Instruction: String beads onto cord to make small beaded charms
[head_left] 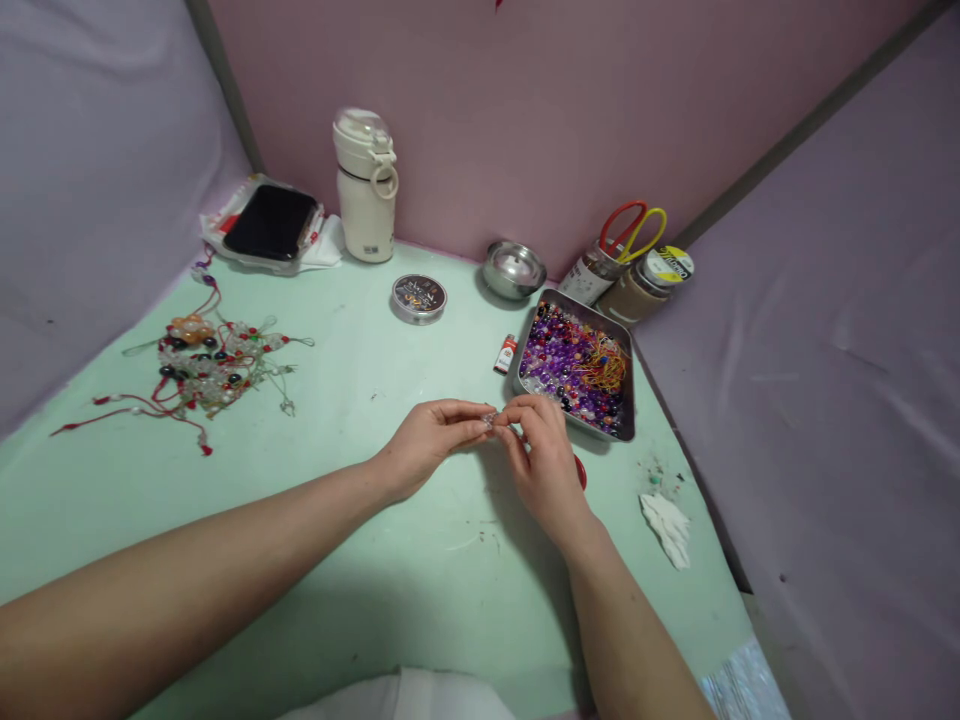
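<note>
My left hand (431, 440) pinches a small cluster of clear beads (488, 420) between thumb and fingers above the table. From the other side, my right hand (538, 450) closes its thumb and fingertips on the same cluster; any thread there is too fine to make out. Just beyond my right hand stands a metal tray (632, 400) of purple, black, red and clear beads (559, 350), with a tangle of orange and yellow cord (606, 365) on them. Part of a red round object (581, 472) shows from behind my right hand.
Beaded strings (214, 365) lie heaped at left. Along the back are a phone (271, 222), a cream bottle (366, 190), a thread spool (418, 298), a metal bowl (514, 270), scissors (630, 228) in a jar and a lidded jar (637, 290). A lighter (505, 354) and crumpled tissue (666, 530) flank the tray.
</note>
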